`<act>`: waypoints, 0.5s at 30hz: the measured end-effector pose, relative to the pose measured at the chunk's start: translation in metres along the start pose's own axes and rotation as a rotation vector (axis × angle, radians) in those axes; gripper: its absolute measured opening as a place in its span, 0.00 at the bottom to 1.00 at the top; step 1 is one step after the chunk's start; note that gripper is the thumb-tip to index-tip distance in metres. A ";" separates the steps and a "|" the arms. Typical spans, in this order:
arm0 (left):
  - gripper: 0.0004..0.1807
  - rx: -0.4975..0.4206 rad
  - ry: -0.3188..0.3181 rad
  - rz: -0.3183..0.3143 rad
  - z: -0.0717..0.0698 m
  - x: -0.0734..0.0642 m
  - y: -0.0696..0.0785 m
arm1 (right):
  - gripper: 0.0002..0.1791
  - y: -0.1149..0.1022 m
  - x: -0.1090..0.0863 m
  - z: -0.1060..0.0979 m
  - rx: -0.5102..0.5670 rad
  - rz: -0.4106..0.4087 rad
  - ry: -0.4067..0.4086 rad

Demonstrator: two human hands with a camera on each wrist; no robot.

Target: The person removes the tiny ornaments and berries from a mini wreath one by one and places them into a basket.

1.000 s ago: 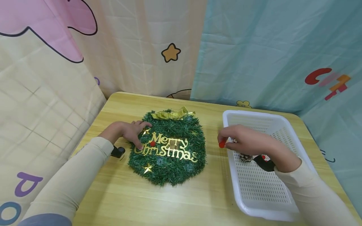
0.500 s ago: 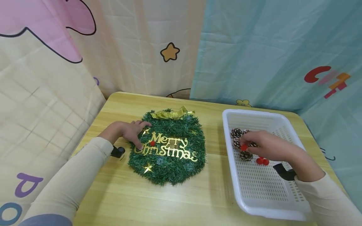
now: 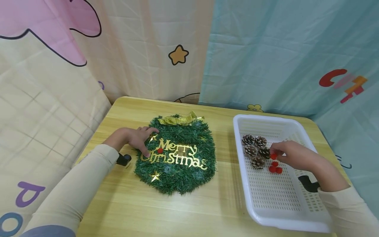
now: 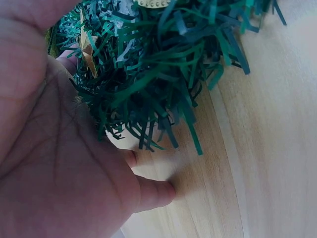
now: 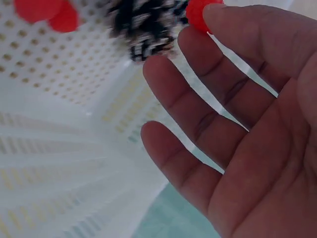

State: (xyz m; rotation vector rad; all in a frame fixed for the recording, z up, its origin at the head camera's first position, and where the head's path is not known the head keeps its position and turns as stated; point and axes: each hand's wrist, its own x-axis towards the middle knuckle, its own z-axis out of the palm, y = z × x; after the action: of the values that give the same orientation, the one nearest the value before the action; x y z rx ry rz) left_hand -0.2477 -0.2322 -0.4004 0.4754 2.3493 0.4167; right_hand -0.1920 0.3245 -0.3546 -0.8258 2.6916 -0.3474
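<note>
My right hand [image 3: 291, 155] is inside the white basket [image 3: 250, 200], where thumb and index finger pinch a small red pom-pom [image 5: 197, 14]. In the right wrist view the other fingers extend, spread apart. Three more red pom-poms [image 3: 275, 164] lie just below it on the basket floor. Pine cones [image 3: 251, 151] with pale tips cluster to its left. At the wreath's left edge rests my left hand [image 3: 138, 136], fingers spread; in the left wrist view some fingertips touch the table. The green wreath [image 3: 180, 181] bears gold "Merry Christmas" lettering [image 3: 177, 156] and another red pom-pom [image 3: 160, 150].
Wreath and basket sit side by side on a light wooden table [image 3: 154, 214]. A gold ribbon [image 3: 180, 119] crosses the wreath's top, and gold stars [image 3: 155, 176] sit among its needles. Patterned curtains [image 3: 148, 49] hang close behind and to the sides.
My right hand has moved from the basket's left rim rightward into it, past the pine cones, carrying the red pom-pom. The left hand stays on the wreath.
</note>
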 end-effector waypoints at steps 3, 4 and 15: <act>0.62 -0.005 0.000 -0.001 0.000 0.000 0.001 | 0.13 0.012 -0.002 0.004 0.009 0.033 -0.020; 0.62 -0.008 0.000 0.000 0.000 -0.001 0.001 | 0.13 0.016 -0.003 0.005 0.013 0.046 -0.029; 0.61 -0.018 0.002 0.004 0.001 0.000 0.001 | 0.13 0.040 -0.006 0.022 -0.026 0.097 -0.075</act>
State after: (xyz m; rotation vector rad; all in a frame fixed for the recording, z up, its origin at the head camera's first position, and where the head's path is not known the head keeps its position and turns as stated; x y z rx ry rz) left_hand -0.2469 -0.2311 -0.4011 0.4718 2.3447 0.4396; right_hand -0.1999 0.3573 -0.3859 -0.6987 2.6597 -0.2543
